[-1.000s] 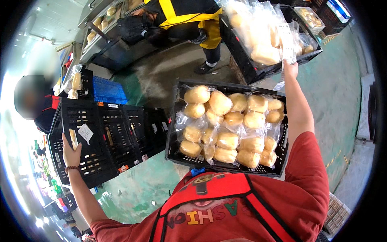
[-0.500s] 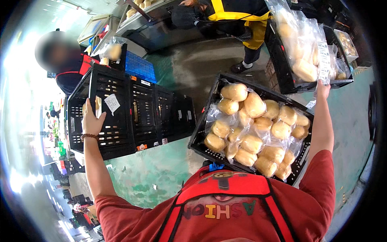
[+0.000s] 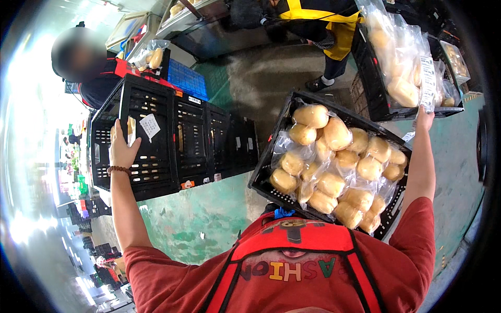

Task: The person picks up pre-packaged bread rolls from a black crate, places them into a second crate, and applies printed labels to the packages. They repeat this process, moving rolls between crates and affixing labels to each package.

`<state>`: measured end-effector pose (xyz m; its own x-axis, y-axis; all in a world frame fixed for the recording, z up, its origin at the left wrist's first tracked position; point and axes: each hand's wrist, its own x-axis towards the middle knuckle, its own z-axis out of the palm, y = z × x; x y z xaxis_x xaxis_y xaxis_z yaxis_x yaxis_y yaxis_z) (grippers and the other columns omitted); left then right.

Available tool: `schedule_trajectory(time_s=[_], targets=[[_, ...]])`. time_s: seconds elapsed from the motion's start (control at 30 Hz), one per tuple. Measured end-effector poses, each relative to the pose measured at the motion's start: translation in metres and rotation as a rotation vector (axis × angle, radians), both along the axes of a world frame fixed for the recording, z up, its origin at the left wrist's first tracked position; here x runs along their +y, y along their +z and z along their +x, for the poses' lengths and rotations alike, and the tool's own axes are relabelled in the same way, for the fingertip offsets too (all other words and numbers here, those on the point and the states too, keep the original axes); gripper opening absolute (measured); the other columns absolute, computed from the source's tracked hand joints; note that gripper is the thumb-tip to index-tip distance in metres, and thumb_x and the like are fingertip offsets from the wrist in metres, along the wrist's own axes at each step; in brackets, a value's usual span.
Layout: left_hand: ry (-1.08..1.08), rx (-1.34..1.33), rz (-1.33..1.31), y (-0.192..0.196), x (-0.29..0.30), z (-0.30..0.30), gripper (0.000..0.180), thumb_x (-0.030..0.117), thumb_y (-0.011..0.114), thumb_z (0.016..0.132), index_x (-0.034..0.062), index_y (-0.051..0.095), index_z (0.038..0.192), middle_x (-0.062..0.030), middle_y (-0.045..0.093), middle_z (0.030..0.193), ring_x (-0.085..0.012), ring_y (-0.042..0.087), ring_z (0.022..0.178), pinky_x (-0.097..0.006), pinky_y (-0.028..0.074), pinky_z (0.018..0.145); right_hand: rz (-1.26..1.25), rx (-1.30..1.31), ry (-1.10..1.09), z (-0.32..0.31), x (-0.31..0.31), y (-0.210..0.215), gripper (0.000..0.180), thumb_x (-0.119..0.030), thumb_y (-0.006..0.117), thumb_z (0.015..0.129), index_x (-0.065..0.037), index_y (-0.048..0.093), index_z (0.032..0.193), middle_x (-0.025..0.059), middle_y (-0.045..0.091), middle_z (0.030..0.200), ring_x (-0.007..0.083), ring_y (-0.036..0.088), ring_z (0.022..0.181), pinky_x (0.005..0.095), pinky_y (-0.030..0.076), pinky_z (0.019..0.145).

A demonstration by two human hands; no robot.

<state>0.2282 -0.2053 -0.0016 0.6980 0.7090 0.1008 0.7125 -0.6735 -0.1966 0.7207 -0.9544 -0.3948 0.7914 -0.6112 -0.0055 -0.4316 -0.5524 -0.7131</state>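
Holding, two o'clock: label strip [image 3: 428, 83], pinched in right hand [image 3: 425, 119] beside bagged potatoes [image 3: 403, 92]; potato crate [image 3: 378, 99] edge could snag and tear it. Nine o'clock: left hand [image 3: 123, 153] at black crate stack [image 3: 156, 163] rim, fingers partly hidden, grip untellable; uneven pushing might shift the stack.

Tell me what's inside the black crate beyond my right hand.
The crate holds clear bags of what look like potatoes. A white label strip at your right hand covers some; the crate's floor is hidden.
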Motion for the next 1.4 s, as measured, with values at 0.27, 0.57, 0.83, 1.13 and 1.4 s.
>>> schedule_trajectory(time_s=[0.27, 0.57, 0.83, 1.13, 1.4], targets=[[-0.08, -0.013, 0.063, 0.001, 0.0, -0.008, 0.093, 0.03, 0.07, 0.073, 0.0026, 0.017, 0.145, -0.0269, 0.048, 0.13, -0.0404, 0.052, 0.115, -0.043, 0.044, 0.094, 0.116, 0.079, 0.001, 0.011, 0.0, -0.01, 0.073, -0.05, 0.067, 0.075, -0.001, 0.049, 0.126, 0.0212, 0.06, 0.115, 0.0344, 0.061, 0.099, 0.0414, 0.049, 0.084], [-0.065, -0.004, 0.057, 0.004, -0.004, 0.002, 0.093, 0.029, 0.069, 0.074, 0.0046, 0.016, 0.145, -0.0275, 0.053, 0.124, -0.0411, 0.056, 0.107, -0.044, 0.047, 0.089, -0.096, -0.031, -0.022, 0.016, -0.023, -0.032, 0.074, -0.051, 0.066, 0.076, -0.001, 0.049, 0.127, 0.0201, 0.059, 0.119, 0.0357, 0.056, 0.11, 0.0405, 0.042, 0.094], [-0.005, 0.03, 0.042, 0.003, -0.003, 0.001, 0.092, 0.027, 0.07, 0.074, 0.0043, 0.017, 0.145, -0.0257, 0.046, 0.132, -0.0399, 0.053, 0.113, -0.043, 0.046, 0.091, 0.031, 0.052, -0.034, 0.003, 0.0, -0.008, 0.075, -0.05, 0.063, 0.075, -0.006, 0.044, 0.132, 0.0202, 0.057, 0.121, 0.0346, 0.057, 0.109, 0.0405, 0.044, 0.092], [-0.01, 0.02, 0.044, 0.001, -0.004, 0.005, 0.091, 0.025, 0.071, 0.073, 0.0039, 0.018, 0.145, -0.0241, 0.043, 0.137, -0.0395, 0.051, 0.116, -0.042, 0.045, 0.094, 0.009, -0.04, -0.034, 0.002, -0.005, -0.012, 0.072, -0.046, 0.067, 0.077, -0.004, 0.044, 0.131, 0.0199, 0.059, 0.117, 0.033, 0.058, 0.105, 0.0393, 0.045, 0.09], [-0.051, 0.015, 0.089, -0.001, -0.001, 0.001, 0.09, 0.024, 0.071, 0.074, 0.0039, 0.019, 0.144, -0.0238, 0.046, 0.133, -0.0395, 0.052, 0.114, -0.043, 0.045, 0.092, 0.075, 0.0, 0.04, 0.009, -0.021, -0.01, 0.066, -0.038, 0.072, 0.075, -0.003, 0.049, 0.125, 0.0144, 0.062, 0.108, 0.0249, 0.061, 0.09, 0.0357, 0.048, 0.078]])
